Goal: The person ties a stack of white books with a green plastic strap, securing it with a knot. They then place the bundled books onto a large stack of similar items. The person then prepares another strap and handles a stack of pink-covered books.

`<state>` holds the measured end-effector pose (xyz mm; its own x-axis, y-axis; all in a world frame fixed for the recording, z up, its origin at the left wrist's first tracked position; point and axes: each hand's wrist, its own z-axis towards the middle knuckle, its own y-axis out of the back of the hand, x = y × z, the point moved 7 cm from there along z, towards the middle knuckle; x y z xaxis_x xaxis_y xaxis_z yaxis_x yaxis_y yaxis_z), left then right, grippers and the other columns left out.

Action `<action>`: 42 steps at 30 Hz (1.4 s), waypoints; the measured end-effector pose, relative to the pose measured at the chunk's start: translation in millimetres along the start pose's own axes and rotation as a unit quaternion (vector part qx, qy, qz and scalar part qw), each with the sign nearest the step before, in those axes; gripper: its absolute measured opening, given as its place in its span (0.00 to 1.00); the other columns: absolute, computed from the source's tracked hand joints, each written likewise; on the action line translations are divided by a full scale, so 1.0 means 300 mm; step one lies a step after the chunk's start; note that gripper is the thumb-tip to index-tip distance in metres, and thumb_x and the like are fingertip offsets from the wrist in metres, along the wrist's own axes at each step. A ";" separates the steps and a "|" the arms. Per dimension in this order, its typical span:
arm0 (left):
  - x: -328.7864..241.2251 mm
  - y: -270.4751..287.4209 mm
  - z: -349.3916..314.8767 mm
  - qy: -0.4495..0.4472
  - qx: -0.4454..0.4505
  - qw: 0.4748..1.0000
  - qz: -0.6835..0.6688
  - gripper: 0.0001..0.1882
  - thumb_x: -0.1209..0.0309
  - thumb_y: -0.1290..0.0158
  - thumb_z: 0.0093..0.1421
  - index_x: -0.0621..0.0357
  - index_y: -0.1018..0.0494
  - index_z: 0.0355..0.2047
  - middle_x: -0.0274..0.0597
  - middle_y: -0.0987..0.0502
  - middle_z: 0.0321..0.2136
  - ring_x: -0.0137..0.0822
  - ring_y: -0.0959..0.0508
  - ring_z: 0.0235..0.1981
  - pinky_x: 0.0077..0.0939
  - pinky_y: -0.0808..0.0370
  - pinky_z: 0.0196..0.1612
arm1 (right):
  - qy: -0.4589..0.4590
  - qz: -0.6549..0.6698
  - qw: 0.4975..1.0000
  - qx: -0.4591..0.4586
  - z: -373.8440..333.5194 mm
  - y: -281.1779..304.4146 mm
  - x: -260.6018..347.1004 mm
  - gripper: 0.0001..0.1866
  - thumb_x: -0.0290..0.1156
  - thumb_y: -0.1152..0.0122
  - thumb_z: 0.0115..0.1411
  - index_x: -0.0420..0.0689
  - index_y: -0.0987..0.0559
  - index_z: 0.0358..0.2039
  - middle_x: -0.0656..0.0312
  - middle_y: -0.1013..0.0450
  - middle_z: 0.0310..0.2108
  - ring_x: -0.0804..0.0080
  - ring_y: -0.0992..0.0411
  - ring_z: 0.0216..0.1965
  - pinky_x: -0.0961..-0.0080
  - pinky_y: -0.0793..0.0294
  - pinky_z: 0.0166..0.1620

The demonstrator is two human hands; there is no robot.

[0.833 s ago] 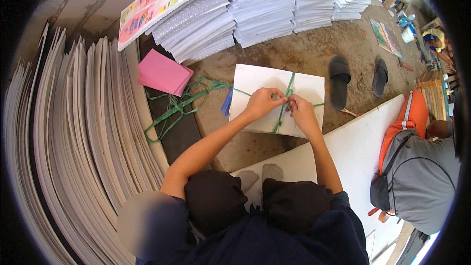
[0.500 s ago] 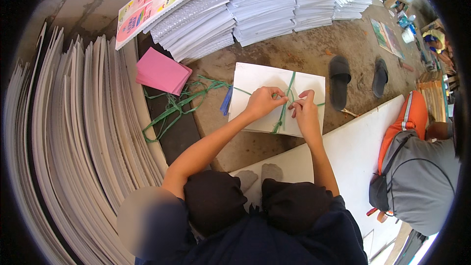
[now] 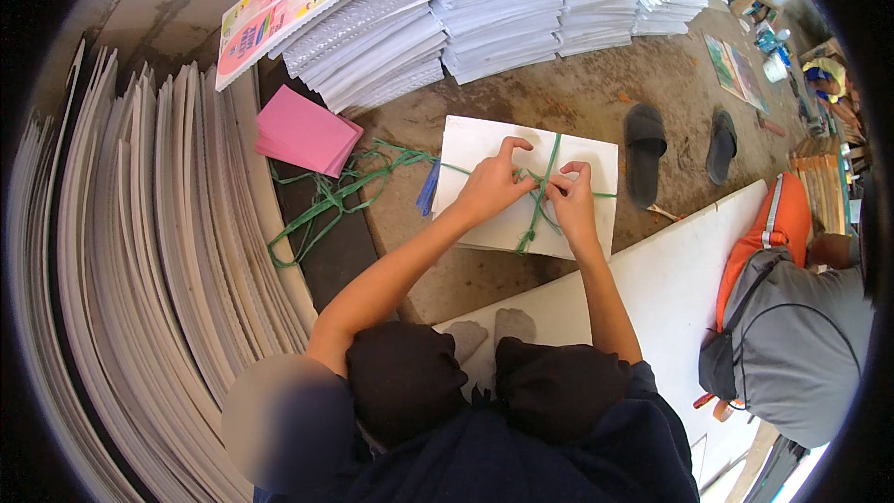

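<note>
A stack of white sheets (image 3: 589, 224) lies before me, with green twine (image 3: 557, 151) crossed over its top both ways. At the crossing my left hand (image 3: 501, 181) pinches the twine between thumb and a finger, its index finger raised and bent. My right hand (image 3: 571, 192) closes on the twine just right of the same spot, fingertips almost meeting the left ones. The fingers partly hide the knot. From the stack's left side the twine runs to a loose green tangle (image 3: 340, 194) on the floor.
Pink sheets (image 3: 307, 130) lie left of the stack, beside a blue strip bundle (image 3: 428, 188). Tall white stacks (image 3: 507, 23) stand behind; upright boards (image 3: 177, 224) line the left. Black slippers (image 3: 644, 154) rest at right. Another person in grey (image 3: 792, 345) sits near a white board (image 3: 670, 270).
Both hands have drawn closer together at the crossing and moved slightly down. My left index finger has lifted, and the upright twine loop has been pulled down smaller.
</note>
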<state>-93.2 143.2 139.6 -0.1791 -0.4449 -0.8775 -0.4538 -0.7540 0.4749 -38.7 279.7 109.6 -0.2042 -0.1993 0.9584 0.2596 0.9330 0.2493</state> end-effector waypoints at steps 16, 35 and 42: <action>0.023 -0.035 0.000 -0.015 0.102 0.987 -0.127 0.19 0.60 0.57 0.60 0.64 0.34 0.20 0.32 0.36 0.14 0.26 0.39 0.19 0.21 0.40 0.25 | 0.255 -0.332 0.907 -0.038 -0.090 0.046 0.345 0.17 0.23 0.45 0.49 0.43 0.32 0.41 0.56 0.33 0.41 0.59 0.37 0.45 0.68 0.39 0.46; -0.007 -0.049 -0.028 -0.061 -0.022 0.979 -0.193 0.06 0.78 0.65 0.53 0.59 0.48 0.32 0.37 0.40 0.16 0.30 0.38 0.20 0.25 0.38 0.27 | -0.018 0.094 0.995 -0.003 -0.050 0.064 0.055 0.11 0.34 0.52 0.59 0.40 0.27 0.27 0.58 0.30 0.42 0.76 0.36 0.41 0.79 0.42 0.48; 0.013 -0.042 -0.019 -0.099 -0.021 0.966 -0.237 0.06 0.81 0.67 0.54 0.59 0.48 0.33 0.38 0.38 0.21 0.28 0.39 0.23 0.22 0.38 0.30 | 0.022 0.140 0.990 0.006 -0.045 0.060 0.127 0.12 0.34 0.53 0.60 0.39 0.27 0.27 0.61 0.29 0.34 0.77 0.35 0.36 0.81 0.39 0.45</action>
<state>-83.2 148.3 130.6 -0.1245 0.0540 -0.9907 -0.4910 -0.8710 0.0142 -29.2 284.8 152.4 -0.0835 0.0545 0.9950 0.2891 0.9569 -0.0282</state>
